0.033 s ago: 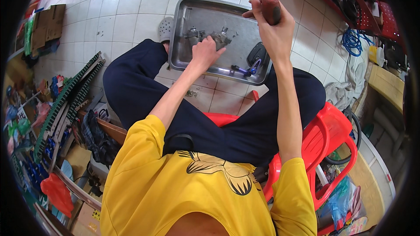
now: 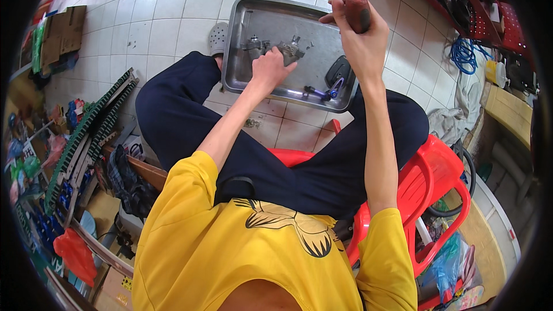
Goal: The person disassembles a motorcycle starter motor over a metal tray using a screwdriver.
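Note:
A shallow metal tray (image 2: 230, 75) lies on the floor between my legs, and my left hand (image 2: 271, 70) reaches into it. My left fingers are curled on a grey cast-metal part (image 2: 292, 52) with short fittings, the thumb pointing off to the right; the fingertips are partly hidden. Just left of that hand sits a second grey metal part (image 2: 254, 45). Raised over the tray's right edge, my right hand (image 2: 368, 31) is wrapped around a tool with a dark red, rounded handle (image 2: 358, 8). The working end of this tool cannot be made out.
The tray's right side holds a black rounded plate-like piece (image 2: 337, 71) and a purple-blue metal piece (image 2: 324, 92). A red plastic chair (image 2: 432, 175) stands at the right, near a blue coiled cord (image 2: 464, 55). Green-edged strips (image 2: 95, 118) and clutter line the left.

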Motion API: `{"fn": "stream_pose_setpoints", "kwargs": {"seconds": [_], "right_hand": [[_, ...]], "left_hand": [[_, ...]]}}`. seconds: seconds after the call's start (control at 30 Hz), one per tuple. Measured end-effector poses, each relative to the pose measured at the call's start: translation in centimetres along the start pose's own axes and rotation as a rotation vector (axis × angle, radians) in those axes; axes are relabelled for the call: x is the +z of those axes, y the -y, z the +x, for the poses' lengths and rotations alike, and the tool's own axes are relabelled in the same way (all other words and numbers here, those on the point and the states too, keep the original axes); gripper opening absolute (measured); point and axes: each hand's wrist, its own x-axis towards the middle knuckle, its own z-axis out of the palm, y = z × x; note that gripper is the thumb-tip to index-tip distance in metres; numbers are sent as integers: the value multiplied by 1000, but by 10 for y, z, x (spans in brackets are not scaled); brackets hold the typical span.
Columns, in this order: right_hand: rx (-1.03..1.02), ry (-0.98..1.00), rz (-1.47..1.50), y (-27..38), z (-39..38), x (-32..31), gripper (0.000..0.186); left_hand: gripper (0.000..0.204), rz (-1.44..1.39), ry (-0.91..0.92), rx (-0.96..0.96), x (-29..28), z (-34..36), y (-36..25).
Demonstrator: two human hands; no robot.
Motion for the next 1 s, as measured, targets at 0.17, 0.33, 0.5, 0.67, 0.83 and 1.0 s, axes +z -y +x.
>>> {"fn": "stream_pose_setpoints", "kwargs": {"seconds": [0.17, 0.33, 0.5, 0.67, 0.83, 1.0], "right_hand": [[-4, -7, 5, 0, 2, -4, 26], [48, 20, -103, 6, 2, -8, 27], [183, 160, -314, -9, 6, -16, 28], [160, 358, -749, -73, 2, -9, 31], [297, 398, -837, -119, -10, 12, 41], [198, 391, -829, -142, -21, 29, 40]], "left_hand": [[64, 40, -83, 60, 6, -4, 2], [65, -30, -81, 46, 8, -15, -1], [69, -436, -12, -77, -20, -22, -13], [74, -778, -156, 6, -55, -19, -9], [70, -949, -147, 20, -95, -21, -6], [68, -996, -112, 30, -122, -32, -8]]}}
